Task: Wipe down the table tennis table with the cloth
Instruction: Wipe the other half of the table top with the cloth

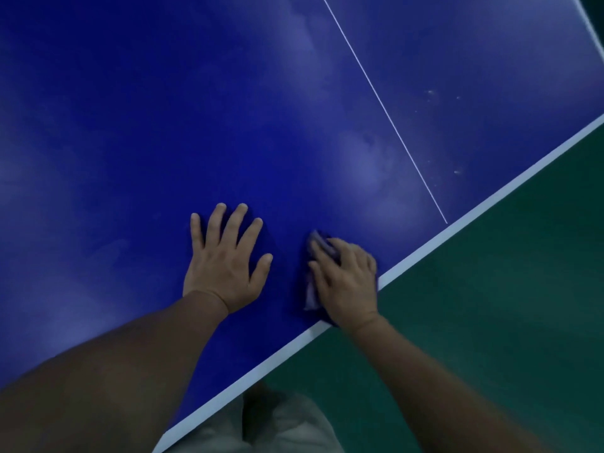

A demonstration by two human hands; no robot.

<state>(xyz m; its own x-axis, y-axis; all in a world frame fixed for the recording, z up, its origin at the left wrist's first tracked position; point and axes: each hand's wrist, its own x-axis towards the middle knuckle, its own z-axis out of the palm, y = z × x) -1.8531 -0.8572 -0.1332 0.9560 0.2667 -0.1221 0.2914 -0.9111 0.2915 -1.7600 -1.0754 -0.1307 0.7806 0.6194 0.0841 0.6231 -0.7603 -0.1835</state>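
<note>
Mid-wipe, the right grip [346, 282] clutched the cloth [310, 297] on the tabletop [163, 142] beside its white edge [425, 253], the left grip [225, 263] lay flat with fingers spread, and specks [431, 94] past the centre line [385, 109] probably needed reaching next.

So the floor [490, 305] is a plain dark green, smooth and matte, taking up the whole near right side. A tiny sliver of it shows at the far right corner too. Lighting's dim and soft overall
</note>
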